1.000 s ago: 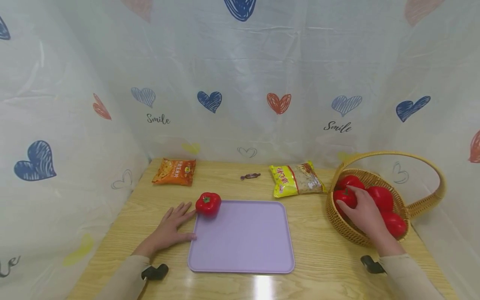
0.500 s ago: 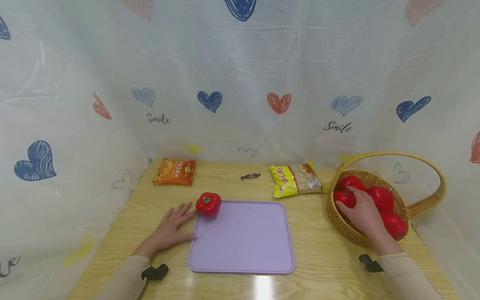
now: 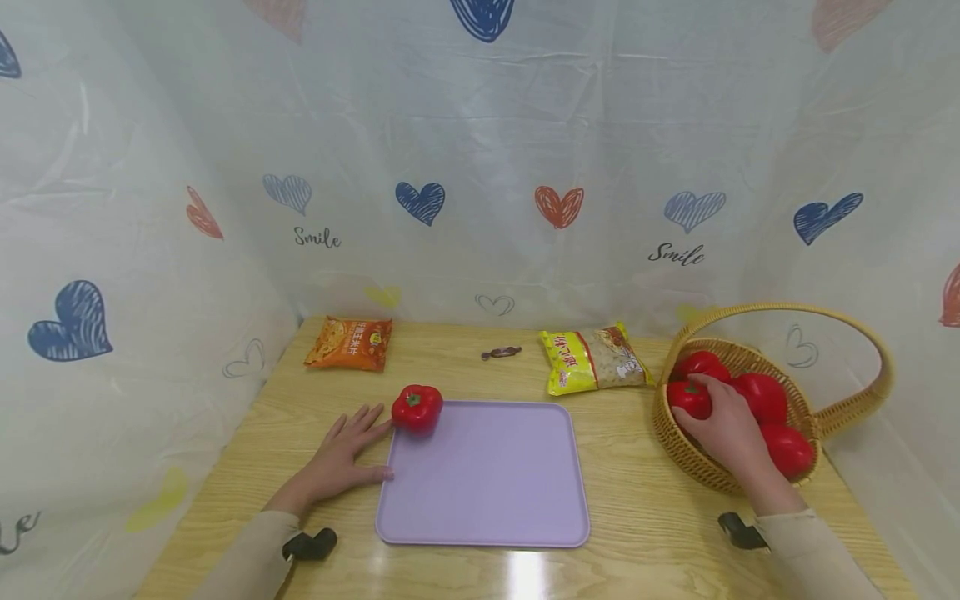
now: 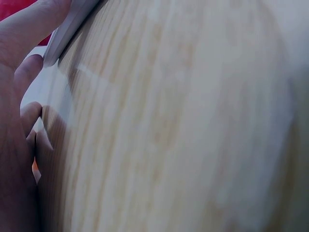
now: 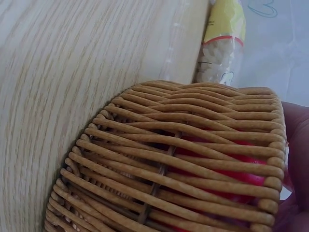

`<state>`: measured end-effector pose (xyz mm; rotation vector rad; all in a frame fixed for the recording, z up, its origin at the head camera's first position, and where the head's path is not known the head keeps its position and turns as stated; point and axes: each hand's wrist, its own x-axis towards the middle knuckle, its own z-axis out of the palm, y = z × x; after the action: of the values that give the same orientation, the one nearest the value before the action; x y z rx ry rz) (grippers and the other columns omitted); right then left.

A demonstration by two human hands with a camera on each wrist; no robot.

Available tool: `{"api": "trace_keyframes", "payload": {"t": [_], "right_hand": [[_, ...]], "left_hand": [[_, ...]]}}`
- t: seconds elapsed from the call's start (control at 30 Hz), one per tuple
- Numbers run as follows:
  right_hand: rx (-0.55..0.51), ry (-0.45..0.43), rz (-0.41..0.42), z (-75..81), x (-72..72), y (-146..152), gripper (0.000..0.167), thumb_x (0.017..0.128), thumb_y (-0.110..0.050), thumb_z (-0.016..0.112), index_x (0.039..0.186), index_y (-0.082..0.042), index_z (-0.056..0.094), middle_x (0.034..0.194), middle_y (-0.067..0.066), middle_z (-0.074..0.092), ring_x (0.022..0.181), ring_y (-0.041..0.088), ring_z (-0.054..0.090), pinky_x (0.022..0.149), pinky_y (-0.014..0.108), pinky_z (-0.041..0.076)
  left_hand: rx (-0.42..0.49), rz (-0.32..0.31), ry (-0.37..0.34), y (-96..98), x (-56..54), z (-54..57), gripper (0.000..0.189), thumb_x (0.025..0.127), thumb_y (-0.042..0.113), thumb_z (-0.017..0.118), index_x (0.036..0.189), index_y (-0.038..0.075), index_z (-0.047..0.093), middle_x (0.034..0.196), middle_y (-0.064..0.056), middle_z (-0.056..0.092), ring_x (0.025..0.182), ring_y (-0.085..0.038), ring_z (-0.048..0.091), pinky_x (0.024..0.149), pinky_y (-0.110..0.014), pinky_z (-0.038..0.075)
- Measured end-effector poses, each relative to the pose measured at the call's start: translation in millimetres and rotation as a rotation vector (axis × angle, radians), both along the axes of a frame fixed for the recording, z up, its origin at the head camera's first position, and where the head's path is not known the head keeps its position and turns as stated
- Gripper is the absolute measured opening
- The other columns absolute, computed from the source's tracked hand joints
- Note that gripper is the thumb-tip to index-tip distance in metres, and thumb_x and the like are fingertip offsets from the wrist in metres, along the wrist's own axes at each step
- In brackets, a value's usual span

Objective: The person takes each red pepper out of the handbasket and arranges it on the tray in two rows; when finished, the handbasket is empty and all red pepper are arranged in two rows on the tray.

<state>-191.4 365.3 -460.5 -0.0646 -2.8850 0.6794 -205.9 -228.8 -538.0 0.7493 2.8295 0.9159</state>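
In the head view, my right hand (image 3: 723, 425) reaches into a wicker basket (image 3: 686, 458) and grips a red tomato (image 3: 688, 400) with a green leafy top, thumb on its near side and fingers curled over its far side. Other red, rounded pieces (image 3: 761, 396) lie around it. The basket's woven wall (image 5: 164, 159) hides most of that hand in the right wrist view. My left hand (image 3: 337, 458) lies spread on the table, thumb at the edge of a lilac tray (image 3: 483, 475). Its index fingertip is right at a red bell pepper (image 3: 417, 408) on the tray's far left corner.
An orange snack bag (image 3: 348, 343) lies at the back left of the wooden table (image 3: 450, 346). A small wrapped candy (image 3: 501, 352) is at the back middle, and a yellow snack bag (image 3: 595, 358) beside the basket. The basket's tall handle (image 3: 795, 308) arches over its far side.
My right hand has shifted slightly on the tomato, its fingers closing in around the top. The left hand, pepper and tray stay where they were.
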Motion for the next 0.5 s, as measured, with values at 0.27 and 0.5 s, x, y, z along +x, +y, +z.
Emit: {"api": "trace_keyframes", "payload": {"t": [0.27,0.5], "right_hand": [[-0.007,0.028,0.0,0.2,4.2,-0.1,0.068,0.088,-0.026,0.078,0.14,0.004,0.046,0.131,0.034,0.052,0.117,0.054,0.047,0.094,0.072,0.044],[-0.023,0.043,-0.012,4.6,9.0,-0.3,0.07,0.089,-0.027,0.078,0.141,0.004,0.045,0.131,0.034,0.052,0.116,0.053,0.048,0.092,0.073,0.046]], "left_hand": [[-0.01,0.002,0.003,0.3,-0.1,0.0,0.083,0.084,0.057,0.075,0.152,0.015,0.05,0.165,-0.016,0.028,0.153,-0.043,0.014,0.121,-0.065,0.001],[-0.018,0.005,-0.001,-0.2,0.0,-0.3,0.084,0.084,0.057,0.075,0.152,0.015,0.05,0.165,-0.016,0.028,0.153,-0.043,0.013,0.121,-0.065,0.001]]}}
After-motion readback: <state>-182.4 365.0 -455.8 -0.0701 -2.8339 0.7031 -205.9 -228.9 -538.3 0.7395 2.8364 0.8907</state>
